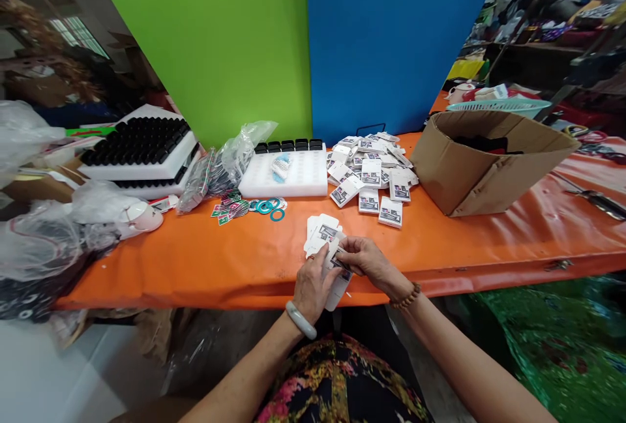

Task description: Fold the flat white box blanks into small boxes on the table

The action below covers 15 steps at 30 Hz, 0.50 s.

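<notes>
Both hands meet at the desk's near edge: the left hand and right hand pinch a small white carton, fingers closed on it. Beyond lie a heap of boxes, a white foam tray and, toward the right edge, a cardboard box

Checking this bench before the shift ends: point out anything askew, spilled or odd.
The small white boxes lie in a loose, tumbled heap rather than stacked. The cardboard box sits tilted, one side lifted. Printed stickers and teal rings are scattered on the orange table. No visible damage.
</notes>
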### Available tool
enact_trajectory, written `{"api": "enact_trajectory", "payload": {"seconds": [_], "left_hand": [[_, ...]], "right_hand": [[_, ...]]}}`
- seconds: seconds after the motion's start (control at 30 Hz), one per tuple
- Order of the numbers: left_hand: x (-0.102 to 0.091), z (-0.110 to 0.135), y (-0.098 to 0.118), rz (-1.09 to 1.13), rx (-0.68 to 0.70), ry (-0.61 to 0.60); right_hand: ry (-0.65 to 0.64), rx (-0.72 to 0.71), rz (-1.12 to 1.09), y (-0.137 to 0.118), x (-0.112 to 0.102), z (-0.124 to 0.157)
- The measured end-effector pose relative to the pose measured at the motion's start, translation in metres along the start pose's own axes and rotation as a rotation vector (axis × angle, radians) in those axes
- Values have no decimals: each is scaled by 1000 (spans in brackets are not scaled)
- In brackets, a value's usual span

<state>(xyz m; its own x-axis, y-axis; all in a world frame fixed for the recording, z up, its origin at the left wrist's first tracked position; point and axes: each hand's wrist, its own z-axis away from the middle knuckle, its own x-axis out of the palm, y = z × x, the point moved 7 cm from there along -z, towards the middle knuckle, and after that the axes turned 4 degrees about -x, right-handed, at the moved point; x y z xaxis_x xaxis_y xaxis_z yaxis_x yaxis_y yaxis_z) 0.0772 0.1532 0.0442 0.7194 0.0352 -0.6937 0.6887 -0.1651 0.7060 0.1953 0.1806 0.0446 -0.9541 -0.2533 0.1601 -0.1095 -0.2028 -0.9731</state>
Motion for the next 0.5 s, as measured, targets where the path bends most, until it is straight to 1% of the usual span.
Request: {"api": "enact_trajectory", "payload": {"seconds": [0.07, 0.1, 0.17, 0.23, 0.3, 0.4, 0.43, 0.47, 0.5], "left_hand": [[-1, 1, 1, 28, -29, -41], [-1, 2, 4, 80, -28, -72], [0, 5, 10, 232, -14, -140], [1, 8, 14, 382, -22, -175], [1, 10, 13, 492, -59, -159], [2, 10, 3, 655, -144, -101], [2, 9, -4, 719, -194, -74], [3, 8, -10, 789, -254, -49], [4, 8, -17, 859, -318, -27]], "right_hand": [[12, -5, 9, 1, 2, 4], [21, -13, 32, 1, 3, 5], [45, -42, 106, 1, 6, 9], [87, -112, 224, -2, 10, 14], [185, -244, 375, -10, 13, 21], [441, -469, 567, -25, 13, 40], [522, -512, 597, -26, 12, 46], [578, -523, 607, -25, 9, 51], [597, -493, 594, -20, 6, 52]]}}
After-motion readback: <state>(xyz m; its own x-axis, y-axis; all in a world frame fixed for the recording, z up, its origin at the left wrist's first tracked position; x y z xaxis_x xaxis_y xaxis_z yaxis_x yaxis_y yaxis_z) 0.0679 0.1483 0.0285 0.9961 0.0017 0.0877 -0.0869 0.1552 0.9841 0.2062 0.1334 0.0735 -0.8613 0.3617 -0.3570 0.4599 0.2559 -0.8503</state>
